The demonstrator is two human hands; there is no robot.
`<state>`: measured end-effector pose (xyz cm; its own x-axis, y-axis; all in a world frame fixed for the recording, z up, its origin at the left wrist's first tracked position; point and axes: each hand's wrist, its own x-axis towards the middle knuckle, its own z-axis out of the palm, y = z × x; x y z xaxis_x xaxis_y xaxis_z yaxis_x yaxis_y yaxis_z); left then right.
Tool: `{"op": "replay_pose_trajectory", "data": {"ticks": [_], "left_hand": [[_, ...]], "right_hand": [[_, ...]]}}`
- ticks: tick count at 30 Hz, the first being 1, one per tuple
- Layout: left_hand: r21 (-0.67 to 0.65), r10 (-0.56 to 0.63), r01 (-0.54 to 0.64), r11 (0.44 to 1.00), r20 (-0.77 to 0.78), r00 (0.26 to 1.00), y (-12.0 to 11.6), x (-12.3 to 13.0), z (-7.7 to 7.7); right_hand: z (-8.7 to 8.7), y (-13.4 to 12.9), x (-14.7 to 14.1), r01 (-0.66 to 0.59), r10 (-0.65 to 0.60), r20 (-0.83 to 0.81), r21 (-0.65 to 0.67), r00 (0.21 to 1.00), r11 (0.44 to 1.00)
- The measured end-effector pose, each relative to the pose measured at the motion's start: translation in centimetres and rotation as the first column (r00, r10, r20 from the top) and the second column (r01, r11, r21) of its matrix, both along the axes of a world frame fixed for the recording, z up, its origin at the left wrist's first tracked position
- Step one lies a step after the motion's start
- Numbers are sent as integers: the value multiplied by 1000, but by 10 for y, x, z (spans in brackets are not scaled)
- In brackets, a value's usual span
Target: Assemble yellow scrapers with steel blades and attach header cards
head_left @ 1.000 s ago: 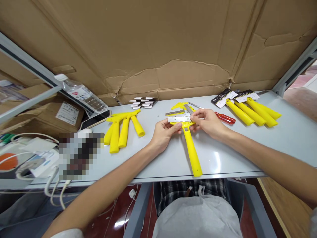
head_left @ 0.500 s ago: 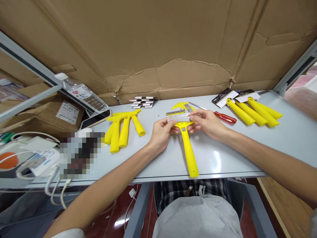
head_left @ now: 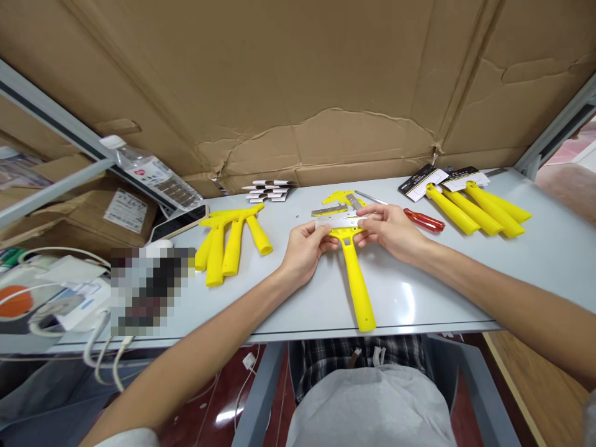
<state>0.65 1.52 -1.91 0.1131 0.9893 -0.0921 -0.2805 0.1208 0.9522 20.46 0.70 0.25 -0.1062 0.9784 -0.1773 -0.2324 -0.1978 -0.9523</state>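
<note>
Between my hands is a yellow scraper (head_left: 357, 282), its handle pointing toward me and a flat metal plate (head_left: 339, 222) lying across its head. My left hand (head_left: 302, 251) is closed on the left end of the head, thumb on the plate. At the right end, my right hand (head_left: 384, 230) pinches the plate and head, fingers partly beneath. Just beyond lie yellow head pieces (head_left: 345, 197) with metal strips. A red-handled screwdriver (head_left: 423, 220) lies past my right hand, its shaft pointing away to the left.
Several yellow handles (head_left: 235, 239) lie on the left of the table (head_left: 288, 310). Carded yellow scrapers (head_left: 493, 211) are at the right. A stack of small cards (head_left: 270, 190) sits at the back, near a phone (head_left: 179, 223) and water bottle (head_left: 153, 174). Cardboard (head_left: 298, 81) stands behind.
The scraper's handle end has shifted very slightly to the right. Both hands keep their hold, with the right fingers moved a little on the plate.
</note>
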Motion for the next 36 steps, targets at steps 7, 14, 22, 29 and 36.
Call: {"op": "replay_pose_trajectory", "data": {"ticks": [7,14,22,29,36], "left_hand": [[-82,14,-9,997,56,998,0,0,6],[-50,23,-22,998,9,1000,1,-1,1],[-15,26,-27,1000,-16,1000,0,-1,1],[-83,-2,2,997,-1,1000,1,0,2],[-78,12,-12,997,5,1000,1,0,2]], "right_hand": [[2,-1,1,8,-9,15,23,1000,1000],[1,0,0,13,-13,22,-1,1000,1000],[0,1,2,-5,5,-6,-33,1000,999],[-4,4,-1,40,-40,41,5,998,999],[-1,3,1,-1,0,54,18,999,1000]]}}
